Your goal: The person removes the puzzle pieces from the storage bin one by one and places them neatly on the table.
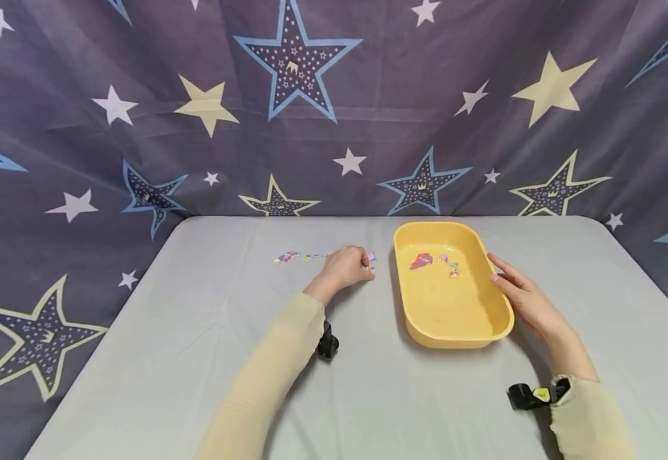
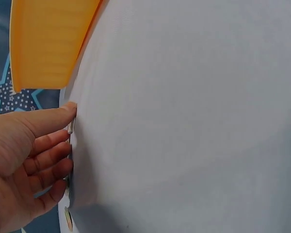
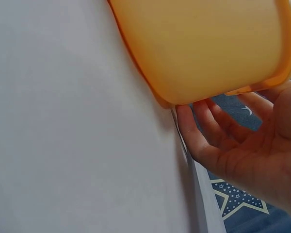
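Left of the left hand (image 1: 344,265), I count at least two flat, glossy, multicoloured pieces (image 1: 286,257), one mostly purple, on the grey worktop (image 1: 184,364). That hand is loosely bent, thumb apart, with two more pieces (image 1: 372,257) at its fingertips; I can't confirm a grip. Between the hands I have one yellow tray (image 1: 449,313), holding one larger red piece (image 1: 420,261) and about three smaller bits (image 1: 454,273). The right hand (image 1: 532,303) rests extended fingers against its side.
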Demonstrator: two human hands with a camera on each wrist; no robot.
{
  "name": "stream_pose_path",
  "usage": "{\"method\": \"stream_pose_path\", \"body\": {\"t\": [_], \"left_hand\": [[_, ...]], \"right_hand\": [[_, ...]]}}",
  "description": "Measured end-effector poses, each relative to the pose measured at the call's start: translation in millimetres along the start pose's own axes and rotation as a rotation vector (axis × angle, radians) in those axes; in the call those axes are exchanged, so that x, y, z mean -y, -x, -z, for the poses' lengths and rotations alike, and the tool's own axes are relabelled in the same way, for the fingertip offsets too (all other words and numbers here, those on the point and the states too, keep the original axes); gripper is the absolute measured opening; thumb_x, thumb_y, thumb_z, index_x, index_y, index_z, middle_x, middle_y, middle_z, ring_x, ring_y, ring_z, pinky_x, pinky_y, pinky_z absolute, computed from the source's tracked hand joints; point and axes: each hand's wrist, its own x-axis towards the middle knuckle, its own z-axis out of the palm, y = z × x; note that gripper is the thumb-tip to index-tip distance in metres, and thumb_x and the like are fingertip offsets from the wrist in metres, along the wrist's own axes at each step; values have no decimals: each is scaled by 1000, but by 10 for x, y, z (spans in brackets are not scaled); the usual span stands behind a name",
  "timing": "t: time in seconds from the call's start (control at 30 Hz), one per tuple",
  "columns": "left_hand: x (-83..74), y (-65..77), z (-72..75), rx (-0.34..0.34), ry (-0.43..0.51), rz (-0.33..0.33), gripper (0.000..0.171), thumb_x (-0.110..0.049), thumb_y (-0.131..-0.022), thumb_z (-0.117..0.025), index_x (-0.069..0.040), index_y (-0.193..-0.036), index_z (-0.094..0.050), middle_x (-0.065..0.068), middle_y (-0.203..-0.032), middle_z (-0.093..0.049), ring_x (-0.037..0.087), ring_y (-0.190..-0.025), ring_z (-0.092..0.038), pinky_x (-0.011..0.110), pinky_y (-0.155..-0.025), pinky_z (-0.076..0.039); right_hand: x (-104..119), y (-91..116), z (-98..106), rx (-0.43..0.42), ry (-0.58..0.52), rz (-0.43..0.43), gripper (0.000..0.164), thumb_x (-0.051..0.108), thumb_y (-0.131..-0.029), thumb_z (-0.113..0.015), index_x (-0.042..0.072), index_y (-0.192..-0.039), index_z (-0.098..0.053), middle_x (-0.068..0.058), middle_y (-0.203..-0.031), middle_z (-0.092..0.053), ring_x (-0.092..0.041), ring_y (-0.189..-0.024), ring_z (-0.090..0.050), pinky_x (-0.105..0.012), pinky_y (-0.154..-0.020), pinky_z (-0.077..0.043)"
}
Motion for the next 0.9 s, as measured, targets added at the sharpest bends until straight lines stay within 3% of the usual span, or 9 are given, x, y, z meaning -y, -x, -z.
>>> {"method": "stream_pose_path", "body": {"t": [0.2, 0.43, 0.63, 0.9], "left_hand": [[-30, 33, 110, 48, -42, -30, 22, -32, -76, -70, -16, -89, -61, -3, -83, -61, 15, -77, -55, 33, -68, -45], [-94, 59, 223, 8, -113, -76, 22, -30, -76, -70, -17, -91, -63, -5, -83, -60, 12, -77, -54, 32, -68, -45], [-142, 51, 293, 7, -137, -99, 20, -29, -77, -68, -17, -93, -65, -6, -85, -62, 12, -80, -56, 33, -70, -46], [-271, -1, 497, -49, -151, -134, 14, -30, -82, -63, -19, -91, -64, -6, -83, -62, 11, -75, -57, 32, -65, -46]], "right_hand": [[5, -8, 15, 0, -4, 2, 60, 34, -96, -38, 16, -146, -11, -23, -131, -32, 2, -94, -55, -19, -77, -48], [-9, -10, 14, 20, -43, 31, 59, 29, -97, -39, 13, -146, -11, -8, -121, -40, 1, -95, -56, -20, -76, -49], [-15, -11, 8, 17, -36, 28, 60, 30, -97, -39, 13, -146, -11, -10, -124, -38, 1, -95, -55, -19, -76, -49], [-24, -20, 18, 9, -51, 34, 58, 28, -96, -40, 14, -146, -13, 1, -115, -43, 0, -94, -57, -19, -75, -49]]}}
